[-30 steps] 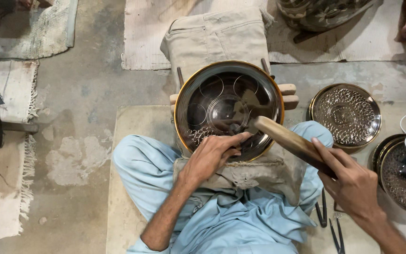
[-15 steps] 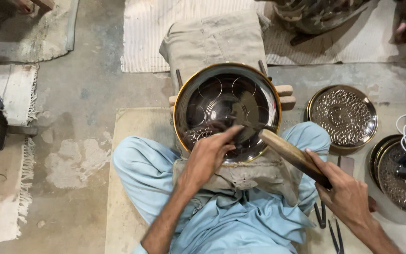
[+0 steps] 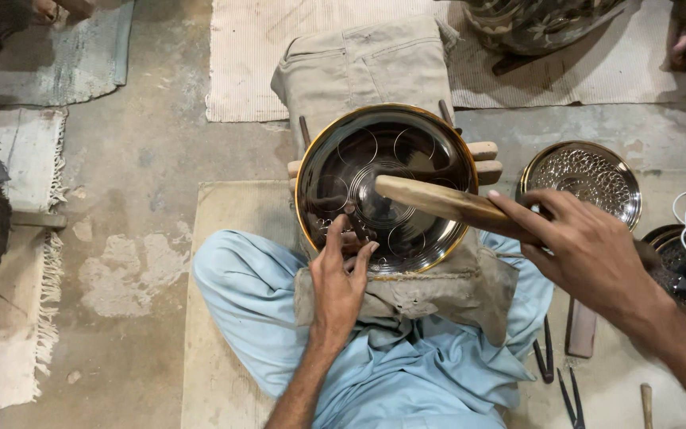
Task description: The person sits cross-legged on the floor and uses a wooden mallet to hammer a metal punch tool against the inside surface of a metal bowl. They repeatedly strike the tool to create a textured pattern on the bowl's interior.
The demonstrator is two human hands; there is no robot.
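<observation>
Fingers of the left hand [image 3: 341, 278] pinch what seems a thin punch, half hidden, upright against the near rim of the round, dark, brass-edged metal dish [image 3: 385, 187], steadying it on the padded cloth block [image 3: 430, 290] over the lap. Beyond, the right hand [image 3: 585, 246] clasps a worn wooden mallet [image 3: 438, 200], poised above the dish's ringed centre; an embossed silver plate [image 3: 583, 181] lies farther right.

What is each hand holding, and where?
Right hand grips a wooden mallet by its handle end. Left hand pinches a small tool against the tray; its grip is unclear.
</observation>
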